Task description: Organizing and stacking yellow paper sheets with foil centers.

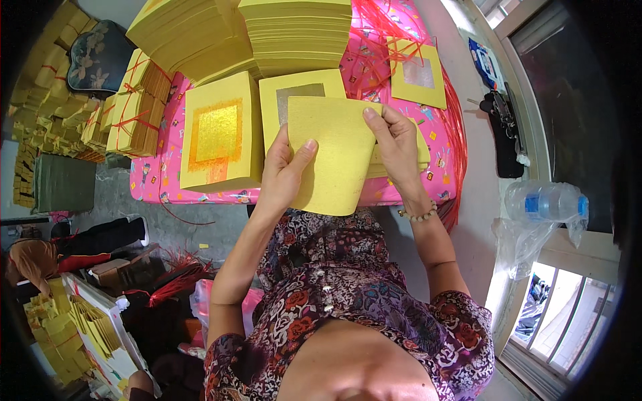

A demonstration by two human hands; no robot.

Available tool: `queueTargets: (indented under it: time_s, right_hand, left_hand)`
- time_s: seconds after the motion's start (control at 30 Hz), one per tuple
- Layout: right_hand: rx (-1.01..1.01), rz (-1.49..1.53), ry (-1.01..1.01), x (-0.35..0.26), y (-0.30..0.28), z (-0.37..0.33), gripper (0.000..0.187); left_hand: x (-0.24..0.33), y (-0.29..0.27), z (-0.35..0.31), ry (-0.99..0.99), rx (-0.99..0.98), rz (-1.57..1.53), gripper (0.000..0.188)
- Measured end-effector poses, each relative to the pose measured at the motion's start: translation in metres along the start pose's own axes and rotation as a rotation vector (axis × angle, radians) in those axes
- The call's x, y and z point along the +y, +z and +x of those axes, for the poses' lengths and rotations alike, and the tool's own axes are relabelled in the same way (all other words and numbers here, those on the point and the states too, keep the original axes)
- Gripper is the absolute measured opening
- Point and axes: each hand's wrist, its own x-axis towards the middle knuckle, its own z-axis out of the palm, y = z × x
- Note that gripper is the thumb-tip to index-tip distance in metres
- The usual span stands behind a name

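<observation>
Between my two hands I hold a plain yellow paper sheet (331,154), slightly bowed, over the near edge of the table. My left hand (284,164) grips its left side, thumb on top. At the upper right corner my right hand (394,137) pinches it between thumb and fingers. Behind the sheet lies yellow paper with a silver square (304,91), partly covered. To the left stands a thick stack of yellow paper with a gold square bordered in orange (219,134). More yellow paper (422,144) shows beside my right wrist, mostly hidden.
Tall yellow paper stacks (294,37) stand at the back of the pink patterned tablecloth (160,177). Red ribbon strands (455,154) hang over the right edge. Tied bundles (137,120) sit at left. A plastic bottle (545,202) lies at right. Another person (30,260) is at far left.
</observation>
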Motion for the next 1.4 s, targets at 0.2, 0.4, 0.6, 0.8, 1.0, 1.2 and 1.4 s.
queueTargets:
  time_s: [0.2,0.4,0.6,0.8,1.0,1.2,1.4]
  right_hand:
    - [-0.228,0.0,0.238,0.001,0.003,-0.024,0.025]
    - [-0.14,0.004,0.208,0.013,0.007,-0.03,0.025]
    - [-0.189,-0.05,0.255,0.019,0.006,-0.036,0.03]
    - [-0.152,-0.029,0.261,0.025,0.005,-0.036,0.03]
    - [-0.173,-0.067,0.239,0.023,0.006,-0.035,0.029]
    - [-0.198,-0.124,0.317,0.026,-0.003,-0.032,0.03]
    - [-0.191,-0.143,0.359,0.027,-0.005,-0.038,0.033]
  left_hand:
    - [0.003,-0.004,0.002,0.001,0.054,0.007,0.039]
    - [0.002,-0.008,0.007,-0.061,0.017,-0.008,0.038]
    - [0.002,-0.009,0.012,-0.086,0.002,-0.011,0.036]
    - [-0.002,-0.011,0.019,-0.111,-0.021,0.007,0.035]
    - [0.001,-0.014,0.029,-0.217,-0.038,0.048,0.036]
    - [-0.001,-0.016,0.04,-0.265,-0.042,0.015,0.035]
    - [-0.003,-0.012,0.041,-0.198,-0.022,0.063,0.031]
